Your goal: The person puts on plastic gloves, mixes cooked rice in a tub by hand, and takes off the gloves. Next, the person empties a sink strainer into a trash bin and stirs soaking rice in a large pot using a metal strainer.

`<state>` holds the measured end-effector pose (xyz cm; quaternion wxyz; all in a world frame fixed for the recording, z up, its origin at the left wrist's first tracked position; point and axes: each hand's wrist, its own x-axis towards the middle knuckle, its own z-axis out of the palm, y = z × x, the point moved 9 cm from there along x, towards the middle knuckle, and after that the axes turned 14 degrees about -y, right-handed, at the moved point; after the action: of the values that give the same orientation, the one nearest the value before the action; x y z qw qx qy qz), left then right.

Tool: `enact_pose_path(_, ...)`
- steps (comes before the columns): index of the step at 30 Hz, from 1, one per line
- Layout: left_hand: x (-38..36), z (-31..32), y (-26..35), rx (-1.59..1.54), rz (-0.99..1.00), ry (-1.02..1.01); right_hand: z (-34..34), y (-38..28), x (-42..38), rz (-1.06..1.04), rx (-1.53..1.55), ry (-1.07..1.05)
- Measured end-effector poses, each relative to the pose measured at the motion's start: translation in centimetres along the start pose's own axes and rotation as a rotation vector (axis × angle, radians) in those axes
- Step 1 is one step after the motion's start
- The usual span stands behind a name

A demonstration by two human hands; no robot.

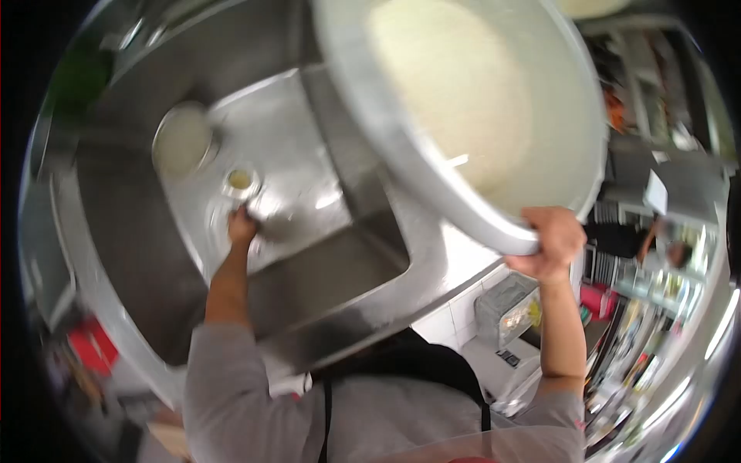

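Observation:
My right hand (pixel 549 241) is wrapped round the rim of a large pale metal pot (pixel 370 116), which is tilted beside the sink. Cloudy liquid and a pale, cream-coloured mass (pixel 463 92) fill it; blur hides what the mass is made of. Down in the steel sink (pixel 332 266), my left hand (pixel 241 225) reaches to the floor just below the round drain (pixel 241 182), which has something yellowish in its middle. Its fingers are too small and blurred to read. Farther up the sink floor stands a round metal container (pixel 184 143) with whitish contents.
Steel sink walls surround my left arm. A grey-framed glass-fronted box (pixel 505 312) sits below the pot on the right. Another person (pixel 633 241) in dark clothing stands at the far right, near shelves. Something red (pixel 93 343) is at the lower left.

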<state>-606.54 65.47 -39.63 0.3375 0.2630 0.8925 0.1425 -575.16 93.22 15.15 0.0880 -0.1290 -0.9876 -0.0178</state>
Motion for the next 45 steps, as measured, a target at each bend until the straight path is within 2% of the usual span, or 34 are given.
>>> enact_pose_path(1, -1.0, -1.1, 1.5, 0.068, -0.045, -0.021, 0.3, 0.1, -0.2, 0.039, -0.027, -0.009)
enact_pose_path(2, -2.1, -2.8, 2.3, 0.098, 0.044, 0.200, 0.6, 0.0, -0.7, 0.021, -0.051, -0.019)
enact_pose_path(3, -3.2, -5.0, 3.9, 0.052, -0.009, 0.184, 0.4, -0.3, -0.5, 0.065, -0.053, -0.028)
enact_pose_path(5, -1.5, -4.1, 4.3, 0.021, 0.106, 0.175, 0.4, -0.4, -0.8, 0.072, -0.047, -0.017)
enact_pose_path(7, -0.6, -3.3, 5.8, 0.026, 0.177, 0.079, 0.1, -0.8, -0.9, 0.073, -0.064, -0.007)
enact_pose_path(9, 0.1, -3.2, 6.4, 0.186, 0.041, -0.012, -0.3, -1.1, -0.7, 0.067, -0.064, -0.009)
enact_pose_path(11, 1.0, -3.4, 7.0, 0.197, -0.099, -0.116, 0.2, -0.6, -0.7, 0.071, -0.063, -0.013)
enact_pose_path(14, 2.7, -3.0, 6.5, 0.244, -0.138, -0.225, 0.0, -0.9, -0.7, 0.053, -0.059, -0.003)
enact_pose_path(18, 0.6, -4.0, 7.4, 0.302, -0.137, -0.266, 0.3, -0.7, -0.6, 0.052, -0.066, -0.008)
enact_pose_path(21, -2.4, -3.7, 6.2, 0.454, -0.024, -0.322, 0.0, -0.7, -0.6, 0.054, -0.076, -0.003)
enact_pose_path(23, -5.1, -6.1, 5.3, 0.264, 0.126, 0.065, 0.1, -1.0, -0.3, 0.048, -0.068, 0.005)
enact_pose_path(24, -5.0, -5.8, 4.6, 0.270, 0.132, 0.065, 0.0, -1.1, -0.3, 0.034, -0.072, 0.013)
enact_pose_path(26, -6.5, -7.9, 0.1, 0.037, -0.177, 0.472, -0.1, -1.2, -0.3, 0.037, -0.082, 0.012)
enact_pose_path(27, -5.7, -6.8, -1.2, 0.041, -0.167, 0.463, -0.2, -1.2, -0.3, 0.025, -0.071, 0.015)
enact_pose_path(29, -2.0, 1.4, -7.9, -1.174, -0.366, -0.001, -0.2, -1.2, -0.2, 0.025, -0.061, 0.023)
enact_pose_path(30, -1.2, 1.5, -7.0, -1.143, -0.300, -0.144, -0.3, -1.3, -0.3, 0.009, -0.057, 0.036)
enact_pose_path(31, -1.0, 1.4, -6.9, -1.136, -0.295, -0.149, -0.3, -1.4, -0.4, -0.007, -0.053, 0.048)
enact_pose_path(33, -2.3, -0.3, -3.8, -1.241, -0.303, -0.252, -0.6, -1.4, -0.6, -0.006, -0.067, 0.075)
enact_pose_path(35, -2.3, -1.8, -2.8, -1.193, -0.280, -0.283, -0.4, -0.9, -0.8, 0.056, -0.027, 0.010)
enact_pose_path(36, -2.7, -3.7, -0.7, -1.194, -0.182, -0.345, -0.5, -0.7, -0.6, 0.070, -0.030, 0.018)
enact_pose_path(38, -3.5, -7.5, 3.7, -1.162, -0.004, -0.437, -3.6, -1.3, -1.4, -0.050, 0.077, 0.362)
enact_pose_path(39, -4.9, -9.8, 6.4, -1.134, 0.016, -0.415, -4.2, -0.7, -2.4, -0.007, 0.235, 0.416)
enact_pose_path(41, -9.6, -14.7, 12.7, -1.100, 0.096, -0.382, -3.9, -1.1, -5.6, 0.094, 0.321, 0.587)
enact_pose_path(42, -12.1, -16.8, 15.4, -1.094, 0.156, -0.370, -3.3, -3.0, -5.6, 0.102, 0.294, 0.442)
enact_pose_path(43, -14.4, -18.4, 17.3, -1.106, 0.246, -0.381, -1.8, -3.8, -6.3, 0.093, 0.559, 0.485)
enact_pose_path(44, -16.7, -19.8, 18.1, -1.128, 0.271, -0.311, 0.0, -5.3, -6.7, 0.107, 0.617, 0.420)
enact_pose_path(45, -21.3, -21.2, 22.5, -1.143, 0.361, -0.334, 1.7, -6.2, -7.1, 0.140, 0.730, 0.397)
